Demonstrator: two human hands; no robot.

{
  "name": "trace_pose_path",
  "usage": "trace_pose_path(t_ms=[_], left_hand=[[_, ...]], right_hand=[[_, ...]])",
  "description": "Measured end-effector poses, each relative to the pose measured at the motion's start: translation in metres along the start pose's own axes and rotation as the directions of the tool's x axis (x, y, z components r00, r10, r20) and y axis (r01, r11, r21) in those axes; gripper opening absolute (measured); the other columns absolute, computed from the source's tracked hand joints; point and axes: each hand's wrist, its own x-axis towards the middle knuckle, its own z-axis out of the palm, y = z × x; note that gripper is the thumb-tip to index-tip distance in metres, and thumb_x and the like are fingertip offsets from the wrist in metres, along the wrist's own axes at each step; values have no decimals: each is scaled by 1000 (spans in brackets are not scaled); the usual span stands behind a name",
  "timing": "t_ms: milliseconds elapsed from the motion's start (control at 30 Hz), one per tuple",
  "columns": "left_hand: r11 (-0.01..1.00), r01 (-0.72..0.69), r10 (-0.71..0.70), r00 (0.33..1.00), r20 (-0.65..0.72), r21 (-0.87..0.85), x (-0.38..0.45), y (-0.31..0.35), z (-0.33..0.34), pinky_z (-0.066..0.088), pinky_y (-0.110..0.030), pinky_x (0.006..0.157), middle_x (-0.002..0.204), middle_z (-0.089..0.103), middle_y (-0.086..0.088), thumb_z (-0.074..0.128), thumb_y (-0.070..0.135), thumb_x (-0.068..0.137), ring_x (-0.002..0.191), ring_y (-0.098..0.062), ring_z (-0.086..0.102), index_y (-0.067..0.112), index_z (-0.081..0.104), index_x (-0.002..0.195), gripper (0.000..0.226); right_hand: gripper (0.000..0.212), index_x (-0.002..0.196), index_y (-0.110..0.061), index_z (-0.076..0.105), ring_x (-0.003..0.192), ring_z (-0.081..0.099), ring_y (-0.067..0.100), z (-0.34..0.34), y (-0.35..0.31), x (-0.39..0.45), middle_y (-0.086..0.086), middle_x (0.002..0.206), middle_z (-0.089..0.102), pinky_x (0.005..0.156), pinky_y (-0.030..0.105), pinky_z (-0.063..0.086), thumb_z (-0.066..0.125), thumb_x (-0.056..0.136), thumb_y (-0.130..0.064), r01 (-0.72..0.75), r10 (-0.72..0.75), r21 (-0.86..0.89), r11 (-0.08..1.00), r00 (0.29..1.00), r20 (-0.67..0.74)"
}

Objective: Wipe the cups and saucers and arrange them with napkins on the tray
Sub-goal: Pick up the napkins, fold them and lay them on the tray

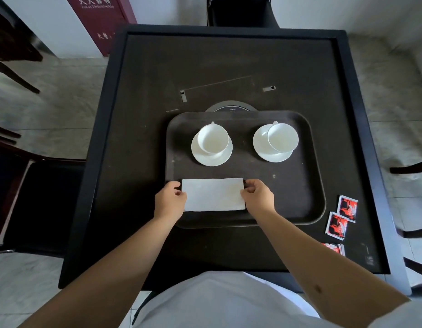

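Crosswise is how the napkin [213, 194] lies: a white folded rectangle with its long axis running left to right in front of the person, flat on the near part of the dark tray [307, 185]. Each hand takes one short end, so neither is nearer than the other. The left hand [170, 201] has its fingers closed on the left end, thumb on top of the paper; the right hand [258, 197] pinches the right end in the same way (how much paper sits under each grip I cannot tell). From either hand the napkin stretches inward, toward the other hand, and its far long edge points at the crockery beyond. There, well apart from the napkin, the left cup [212, 139] stands on the left saucer [211, 153] and the right cup [283, 137] on the right saucer [266, 147], both upright on the tray's far half. My judgement is that the coming move turns on keeping that long axis parallel to the tray's near rim as the paper is squared or folded. Some red sachets [342, 215] lie on the table [143, 95] off the tray's right side.
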Motion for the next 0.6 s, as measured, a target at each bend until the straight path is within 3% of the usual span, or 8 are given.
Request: trace_pose_path(t_ms=[100, 200, 267, 300, 367, 433, 500, 600], left_hand=[[999, -28, 27, 999, -22, -25, -6, 1, -3, 53, -28, 64, 110, 65, -1, 58, 12, 91, 84, -20, 65, 14, 54, 131, 40], [995, -97, 100, 993, -70, 38, -17, -1, -4, 50, -31, 75, 129, 57, -3, 59, 15, 92, 96, -15, 59, 16, 51, 135, 44], [950, -233, 248, 967, -52, 209, -26, -7, -5, 49, -32, 75, 137, 50, 0, 60, 20, 91, 106, -18, 58, 18, 49, 135, 45], [880, -333, 354, 935, -2, 339, -30, -11, -5, 50, -34, 74, 140, 47, -1, 62, 23, 90, 112, -21, 56, 17, 50, 134, 46], [653, -530, 541, 826, 156, 541, -35, -19, -2, 51, -39, 79, 142, 46, -8, 65, 28, 87, 121, -29, 51, 13, 54, 132, 49], [484, -610, 580, 760, 293, 627, -39, -20, 2, 49, -44, 88, 142, 45, -12, 63, 37, 86, 125, -32, 46, 15, 56, 130, 49], [413, -615, 537, 760, 365, 672, -43, -19, 8, 43, -44, 95, 142, 42, -8, 54, 45, 89, 127, -29, 42, 20, 51, 132, 49], [382, -610, 509, 766, 393, 694, -45, -19, 11, 40, -44, 96, 143, 39, -6, 43, 51, 92, 127, -27, 40, 22, 45, 133, 51]], right_hand=[[30, 116, -27, 59, 73, 56, -2, -4, 1, 2, -16, 81, 65, 49, 9, 33, 58, 87, -18, 8, -8, -20, 1000, 1000, 2], [34, 123, -23, 58, 75, 56, -1, -6, 5, 2, -14, 88, 65, 48, 7, 34, 58, 90, -17, 16, -16, -53, 998, 1000, 8], [36, 126, -22, 57, 81, 59, 4, -9, 7, -3, -12, 96, 65, 55, 11, 40, 59, 90, -19, 47, -46, -111, 993, 999, 15], [37, 127, -23, 56, 88, 59, 9, -10, 9, -6, -10, 105, 63, 63, 18, 45, 59, 90, -21, 115, -113, -200, 973, 993, 23], [43, 130, -22, 53, 111, 53, 19, -10, 15, -13, -3, 126, 56, 83, 34, 49, 61, 88, -28, 367, -362, -468, 803, 926, 106], [49, 131, -21, 52, 123, 44, 27, -6, 21, -23, 2, 138, 49, 96, 42, 43, 62, 87, -37, 586, -557, -632, 507, 783, 278], [50, 131, -22, 53, 128, 41, 28, -1, 26, -34, 4, 141, 46, 100, 43, 39, 59, 88, -46, 663, -573, -669, 336, 707, 413], [50, 136, -23, 47, 132, 36, 25, 1, 36, -41, 2, 145, 42, 103, 40, 34, 46, 94, -51, 690, -519, -672, 270, 692, 502]])
